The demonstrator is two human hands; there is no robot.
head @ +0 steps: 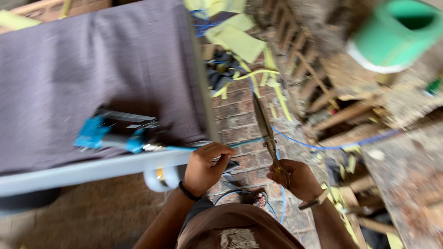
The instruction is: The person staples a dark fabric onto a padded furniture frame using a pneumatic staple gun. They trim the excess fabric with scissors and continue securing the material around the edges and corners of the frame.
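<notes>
A broad panel covered in grey-purple fabric (92, 69) fills the upper left of the frame, its pale blue edge (83, 168) running along the lower left. On the fabric, left of centre, lies a blue staple gun (115, 131) — a thin blue hose (332, 146) trails from it toward the right. At upper right sits a blurred green roll (397, 34). Yellow-green foam scraps (235, 39) litter the brick floor (240, 120) at top centre. The left hand (205, 167), low centre, curls its fingers over the panel's corner. The right hand (295, 177) is closed around the handles of long scissors (265, 127), blades pointing up.
</notes>
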